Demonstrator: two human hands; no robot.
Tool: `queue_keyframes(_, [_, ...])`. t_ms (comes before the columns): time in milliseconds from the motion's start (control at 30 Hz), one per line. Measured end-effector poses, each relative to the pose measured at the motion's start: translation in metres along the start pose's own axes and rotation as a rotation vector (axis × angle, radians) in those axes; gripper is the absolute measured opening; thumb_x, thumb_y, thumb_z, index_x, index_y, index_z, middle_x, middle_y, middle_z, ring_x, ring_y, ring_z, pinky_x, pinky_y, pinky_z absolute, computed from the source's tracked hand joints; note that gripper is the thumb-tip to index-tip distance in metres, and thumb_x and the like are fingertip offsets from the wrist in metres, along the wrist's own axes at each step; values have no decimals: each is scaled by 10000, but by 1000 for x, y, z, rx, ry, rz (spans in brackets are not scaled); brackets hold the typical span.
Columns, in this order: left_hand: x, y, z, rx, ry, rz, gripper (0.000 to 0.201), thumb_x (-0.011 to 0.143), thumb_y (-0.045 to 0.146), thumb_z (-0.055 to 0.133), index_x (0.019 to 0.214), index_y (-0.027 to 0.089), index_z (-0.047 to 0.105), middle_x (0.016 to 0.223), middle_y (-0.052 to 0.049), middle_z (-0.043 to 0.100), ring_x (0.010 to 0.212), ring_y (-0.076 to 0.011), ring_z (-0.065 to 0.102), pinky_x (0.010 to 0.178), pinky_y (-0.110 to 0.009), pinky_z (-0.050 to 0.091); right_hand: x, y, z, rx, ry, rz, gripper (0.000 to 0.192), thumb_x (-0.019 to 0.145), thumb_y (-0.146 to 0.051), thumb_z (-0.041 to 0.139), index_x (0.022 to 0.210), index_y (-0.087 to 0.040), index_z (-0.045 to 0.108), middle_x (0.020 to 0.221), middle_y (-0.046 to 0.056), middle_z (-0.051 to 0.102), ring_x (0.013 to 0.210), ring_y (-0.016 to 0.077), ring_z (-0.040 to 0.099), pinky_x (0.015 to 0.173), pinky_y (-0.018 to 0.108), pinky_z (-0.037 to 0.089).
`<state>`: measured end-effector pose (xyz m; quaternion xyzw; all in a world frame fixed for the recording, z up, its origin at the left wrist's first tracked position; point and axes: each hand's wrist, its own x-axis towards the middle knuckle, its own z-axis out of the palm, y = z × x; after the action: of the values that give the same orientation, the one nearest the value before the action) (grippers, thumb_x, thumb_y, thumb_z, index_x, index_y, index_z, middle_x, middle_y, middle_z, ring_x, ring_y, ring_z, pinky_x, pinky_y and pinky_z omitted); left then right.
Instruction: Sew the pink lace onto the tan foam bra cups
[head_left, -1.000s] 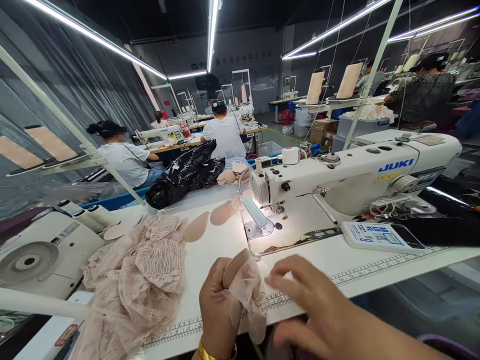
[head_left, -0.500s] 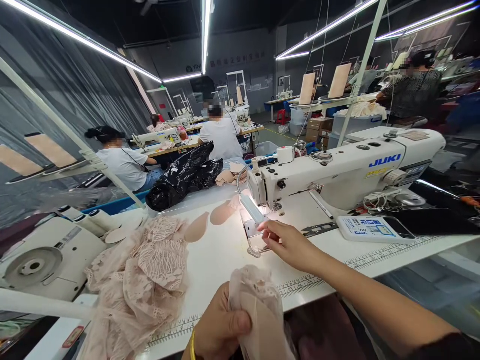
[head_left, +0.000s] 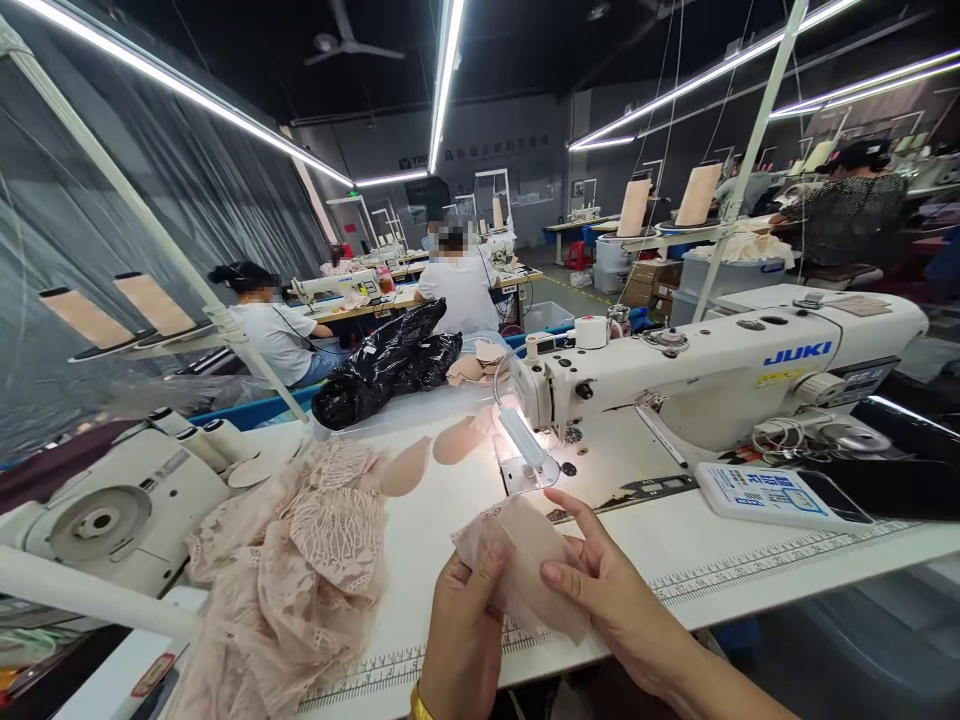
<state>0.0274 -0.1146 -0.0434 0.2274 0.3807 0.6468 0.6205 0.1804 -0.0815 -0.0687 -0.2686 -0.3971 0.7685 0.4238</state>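
A: Room and surface?
B: Dim workshop, strip lights; white table (head_left: 750, 560) bearing sewing machine (head_left: 712, 370), lace pile (head_left: 300, 560).
A: Hands?
B: Left hand (head_left: 461, 640) and right hand (head_left: 607, 600) both grip the fabric cup (head_left: 525, 565) above the table's front edge

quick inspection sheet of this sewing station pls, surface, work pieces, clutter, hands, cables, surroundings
surface: white sewing table with a printed ruler along its front edge.
job's things: a beige lace-covered cup piece held above the table's front edge; white JUKI sewing machine behind it, its lamp lit.
clutter: lace pile at left, loose beige pads, black plastic bag, control panel at right.
hands: left hand and right hand both grip the cup piece.
cables: white cable bundle beside the machine base.
surroundings: other people seated at machines in rows, ceiling strip lights, thread cones on racks.
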Motion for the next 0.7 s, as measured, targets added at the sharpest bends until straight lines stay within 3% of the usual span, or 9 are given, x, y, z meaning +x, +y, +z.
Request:
queue_keyframes(133, [7,0,2,-116,141,6,338,740,378,904,984,169,800,1030,-68,772,1008,-240,707,933,-321,580,0,9,1,-1,48,-26,947,837,-453,848,1547,-349,230,1018,12,731,915,214,673,846,352,474])
queue_keyframes(233, [11,-2,3,-211,226,-55,302,760,372,889,973,183,789,1052,-47,756,987,-205,700,929,-294,578,-1,11,0,-7,79,-28,918,844,-459,842,1538,-345,253,1000,6,735,912,207,667,842,341,468])
queue_keyframes(433, [13,-4,6,-104,90,-37,392,752,352,903,1059,140,786,1046,-85,756,1015,-237,708,924,-312,586,1,8,0,59,105,-26,851,868,-440,827,1514,-344,281,1081,28,747,908,202,686,851,347,495])
queue_keyframes(700, [19,-6,6,-78,119,-14,456,732,372,916,1100,138,783,1016,-98,770,1000,-261,723,917,-349,595,4,10,-3,103,108,-18,856,840,-452,846,1496,-334,308,1107,37,735,865,210,694,777,332,500])
